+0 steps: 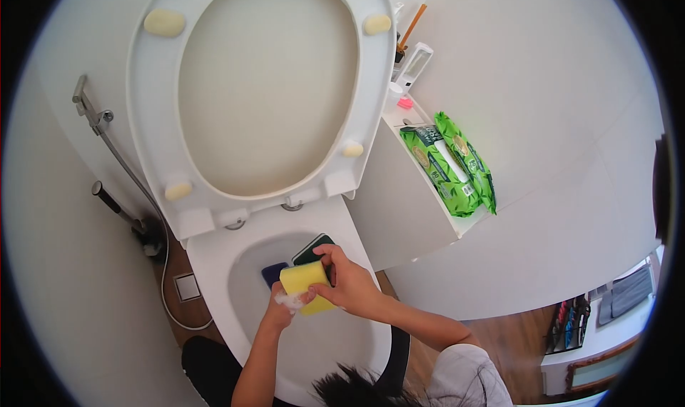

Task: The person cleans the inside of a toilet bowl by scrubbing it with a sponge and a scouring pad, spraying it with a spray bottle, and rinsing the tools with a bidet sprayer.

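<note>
I see pale, smooth walls (556,107) on both sides, the right one curving in my wide view. Brown wood-look flooring (499,343) shows below, with a square drain cover (187,287) at left. A white cabinet (399,193) adjoins the right wall under soft, even light.

We see even, bright, soft light on the pale walls (542,121), faint shadows, fisheye curvature and black, blue-fringed corners.
</note>
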The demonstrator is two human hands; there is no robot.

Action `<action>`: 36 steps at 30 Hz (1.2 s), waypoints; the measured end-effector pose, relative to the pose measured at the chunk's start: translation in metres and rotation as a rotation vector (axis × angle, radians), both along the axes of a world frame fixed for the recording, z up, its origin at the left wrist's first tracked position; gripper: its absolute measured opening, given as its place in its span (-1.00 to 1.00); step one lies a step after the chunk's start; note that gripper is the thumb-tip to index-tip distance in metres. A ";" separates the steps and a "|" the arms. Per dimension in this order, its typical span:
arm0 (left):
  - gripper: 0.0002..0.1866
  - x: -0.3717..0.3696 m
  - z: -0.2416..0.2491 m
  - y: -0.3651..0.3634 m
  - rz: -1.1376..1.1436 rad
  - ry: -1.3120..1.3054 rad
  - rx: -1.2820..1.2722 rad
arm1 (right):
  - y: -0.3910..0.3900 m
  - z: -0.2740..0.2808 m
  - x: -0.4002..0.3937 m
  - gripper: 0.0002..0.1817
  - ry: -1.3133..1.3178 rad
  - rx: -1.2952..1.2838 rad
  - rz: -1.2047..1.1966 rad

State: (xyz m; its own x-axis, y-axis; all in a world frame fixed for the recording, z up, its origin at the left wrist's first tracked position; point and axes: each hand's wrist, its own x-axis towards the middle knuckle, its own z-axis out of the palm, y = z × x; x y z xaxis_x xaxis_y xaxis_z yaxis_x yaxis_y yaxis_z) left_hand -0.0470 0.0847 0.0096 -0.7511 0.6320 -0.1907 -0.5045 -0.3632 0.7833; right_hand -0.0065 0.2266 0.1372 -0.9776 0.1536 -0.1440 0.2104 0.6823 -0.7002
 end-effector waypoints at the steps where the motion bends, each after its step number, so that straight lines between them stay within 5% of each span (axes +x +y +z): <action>1: -0.59 0.001 -0.004 -0.001 -0.037 0.010 0.040 | 0.002 0.001 0.000 -0.40 -0.074 -0.129 -0.038; 4: -0.49 -0.005 -0.004 0.002 -0.049 0.056 0.184 | 0.038 0.051 0.005 -0.37 0.119 -0.270 0.009; 5: -0.43 -0.007 -0.003 0.003 -0.026 0.089 0.288 | 0.059 0.086 0.004 -0.40 0.217 -0.100 -0.132; 6: -0.43 -0.008 -0.002 0.003 -0.024 0.083 0.290 | 0.070 0.112 -0.009 -0.45 0.622 -0.405 -0.278; 8: -0.39 -0.008 0.001 0.005 -0.037 0.064 0.263 | 0.116 0.188 -0.044 -0.61 0.776 0.260 -0.320; 10: -0.38 -0.008 0.001 0.006 -0.043 0.062 0.245 | 0.180 0.213 -0.092 -0.61 0.662 0.386 -0.463; 14: -0.36 -0.008 0.003 0.005 -0.055 0.102 0.185 | 0.236 0.199 -0.190 -0.46 0.290 1.069 -0.759; 17: -0.36 -0.007 0.000 0.005 -0.059 0.117 0.174 | 0.238 0.185 -0.208 -0.62 0.051 1.144 -0.704; 27: -0.34 -0.008 0.002 0.006 -0.060 0.110 0.123 | 0.254 0.152 -0.229 -0.64 -0.029 1.001 -0.810; 32: -0.34 -0.007 0.003 0.007 -0.061 0.107 0.116 | 0.283 0.151 -0.242 -0.66 0.020 0.648 -0.660; 36: -0.34 -0.007 0.004 0.006 -0.059 0.115 0.090 | 0.293 0.174 -0.227 -0.74 0.025 0.674 -0.677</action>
State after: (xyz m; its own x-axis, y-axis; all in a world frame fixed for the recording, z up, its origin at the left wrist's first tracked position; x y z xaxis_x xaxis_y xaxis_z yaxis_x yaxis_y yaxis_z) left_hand -0.0540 0.0905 0.0137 -0.7261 0.6861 -0.0462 -0.4356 -0.4069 0.8029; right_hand -0.2339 0.5195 0.3112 -0.6524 0.7307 0.2009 0.6988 0.6827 -0.2138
